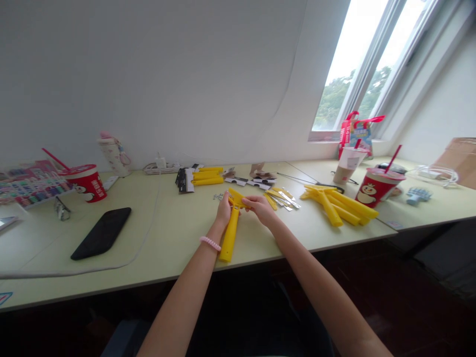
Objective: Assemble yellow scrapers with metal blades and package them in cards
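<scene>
A yellow scraper (pixel 229 235) is held near the table's front edge, its handle pointing toward me and its wide head away. My left hand (pixel 223 209) grips the left side of the head. The fingers of my right hand (pixel 259 207) pinch the head's right side. Small metal screws (pixel 218 197) lie just left of my left hand. Beyond my right hand are flat blades (pixel 288 198) and yellow strips. Several more yellow scrapers (pixel 336 203) are piled at the right. Yellow handles (pixel 208 176) lie at the back beside black-and-white cards (pixel 185 180).
A black phone-like slab (pixel 102 233) and a red cup (pixel 87 183) stand at the left, with a bottle (pixel 114 156) behind. At the right are another red cup (pixel 379 187), a clear cup (pixel 347 166) and a blue claw clip (pixel 418 195). A cable crosses the left side.
</scene>
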